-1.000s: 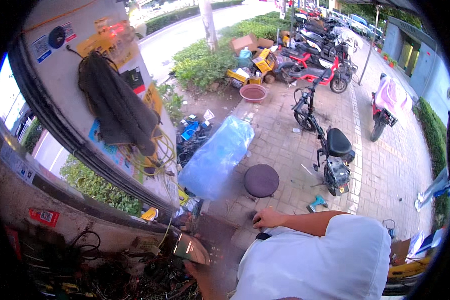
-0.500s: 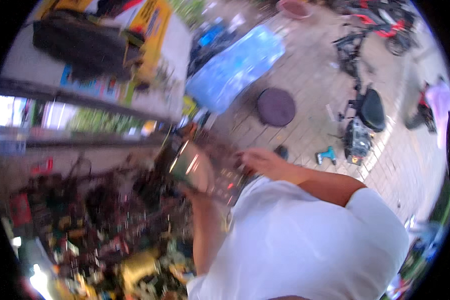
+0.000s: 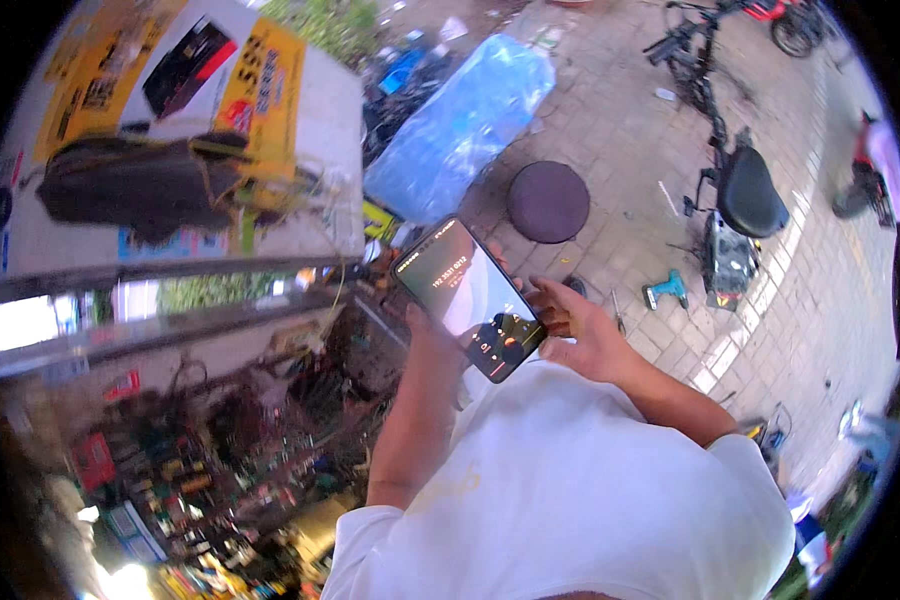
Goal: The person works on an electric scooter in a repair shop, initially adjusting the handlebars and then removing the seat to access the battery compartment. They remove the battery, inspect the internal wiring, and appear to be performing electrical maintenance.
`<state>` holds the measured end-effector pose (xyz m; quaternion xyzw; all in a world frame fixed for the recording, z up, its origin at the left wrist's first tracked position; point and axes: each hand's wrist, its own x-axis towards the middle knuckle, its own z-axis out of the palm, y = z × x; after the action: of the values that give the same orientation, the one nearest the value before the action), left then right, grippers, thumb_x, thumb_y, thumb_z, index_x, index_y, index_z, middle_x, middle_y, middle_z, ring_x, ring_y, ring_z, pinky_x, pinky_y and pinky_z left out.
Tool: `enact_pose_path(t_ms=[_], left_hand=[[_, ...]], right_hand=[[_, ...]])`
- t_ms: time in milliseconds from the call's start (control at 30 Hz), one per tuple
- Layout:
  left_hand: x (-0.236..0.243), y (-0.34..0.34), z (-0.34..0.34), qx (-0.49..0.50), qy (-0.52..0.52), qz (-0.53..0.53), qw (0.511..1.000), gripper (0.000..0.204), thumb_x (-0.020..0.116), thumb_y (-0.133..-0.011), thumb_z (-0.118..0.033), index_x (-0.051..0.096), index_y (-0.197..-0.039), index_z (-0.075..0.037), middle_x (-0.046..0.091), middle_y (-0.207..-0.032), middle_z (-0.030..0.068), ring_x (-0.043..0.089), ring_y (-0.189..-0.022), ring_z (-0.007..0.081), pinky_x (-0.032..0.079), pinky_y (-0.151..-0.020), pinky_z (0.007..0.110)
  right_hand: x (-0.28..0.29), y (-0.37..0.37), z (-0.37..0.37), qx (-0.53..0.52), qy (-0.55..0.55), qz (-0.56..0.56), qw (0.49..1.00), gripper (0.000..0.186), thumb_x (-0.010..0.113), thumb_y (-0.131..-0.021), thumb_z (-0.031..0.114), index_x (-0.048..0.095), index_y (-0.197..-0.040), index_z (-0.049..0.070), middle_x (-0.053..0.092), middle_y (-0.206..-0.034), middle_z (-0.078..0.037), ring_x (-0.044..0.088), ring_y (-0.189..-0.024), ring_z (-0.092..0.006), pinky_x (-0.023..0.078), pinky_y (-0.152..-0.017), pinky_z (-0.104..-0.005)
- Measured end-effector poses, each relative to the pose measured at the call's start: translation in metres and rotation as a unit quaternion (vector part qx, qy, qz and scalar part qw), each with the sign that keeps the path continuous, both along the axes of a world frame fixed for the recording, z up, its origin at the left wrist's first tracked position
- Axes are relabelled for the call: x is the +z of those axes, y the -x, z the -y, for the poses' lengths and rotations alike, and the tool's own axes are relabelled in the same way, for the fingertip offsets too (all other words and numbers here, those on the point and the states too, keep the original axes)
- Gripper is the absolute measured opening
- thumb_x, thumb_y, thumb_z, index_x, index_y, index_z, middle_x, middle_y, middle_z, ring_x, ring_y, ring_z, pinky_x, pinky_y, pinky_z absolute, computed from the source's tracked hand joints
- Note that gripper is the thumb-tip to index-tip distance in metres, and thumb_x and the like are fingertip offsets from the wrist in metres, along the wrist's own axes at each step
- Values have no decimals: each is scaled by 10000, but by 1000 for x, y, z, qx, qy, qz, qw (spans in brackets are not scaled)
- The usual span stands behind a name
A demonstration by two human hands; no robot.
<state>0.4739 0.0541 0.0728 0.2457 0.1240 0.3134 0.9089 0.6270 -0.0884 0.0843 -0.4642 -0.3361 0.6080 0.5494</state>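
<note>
A dark smartphone (image 3: 467,300) with a lit screen is held tilted in front of my chest. My left hand (image 3: 422,322) grips it along its left edge, the thumb beside the screen and the other fingers mostly hidden behind. Close to the phone's lower right edge is my right hand (image 3: 582,335), its fingers loosely curled and apart, with nothing visible in them. Whether those fingertips touch the phone I cannot make out.
Beyond the phone stand a round dark stool (image 3: 549,202) and a large blue plastic-wrapped bundle (image 3: 460,130). A teal power drill (image 3: 667,290) lies on the paving near an electric scooter (image 3: 738,200). At left are a cardboard box (image 3: 330,150) and shelves of cluttered parts (image 3: 240,440).
The phone has swung from a steep, blurred angle to face up, and sits further right. My right hand has shifted right and down, its fingers now curled beside the phone.
</note>
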Motion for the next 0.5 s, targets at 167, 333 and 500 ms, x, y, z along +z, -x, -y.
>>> enact_pose_path(t_ms=[167,333,500], left_hand=[[19,-51,-27,-66,-1,-180,981,1071,788,-621,-612,347,-1422,-54,439,-1385,198,502,-1203,332,413,-1034,487],[-2,-76,-48,-113,-40,-119,986,969,750,-691,-574,360,-1416,-63,451,-1383,171,500,-1211,299,396,-1052,506],[-33,-84,-68,-163,-61,-90,981,846,725,-766,-511,374,-1401,-76,471,-1359,153,493,-1217,280,417,-1034,488]], right_hand=[[9,-5,1,-123,-2,293,948,1167,873,-638,364,164,-1443,-98,370,-1403,-280,453,-1268,-348,404,-1029,-399],[21,7,-14,-189,50,418,887,1212,858,-623,432,139,-1446,-89,327,-1401,-319,385,-1281,-451,350,-1069,-439],[10,16,-31,-242,114,423,866,1136,834,-673,375,140,-1465,-51,376,-1377,-291,404,-1269,-424,354,-1063,-427]])
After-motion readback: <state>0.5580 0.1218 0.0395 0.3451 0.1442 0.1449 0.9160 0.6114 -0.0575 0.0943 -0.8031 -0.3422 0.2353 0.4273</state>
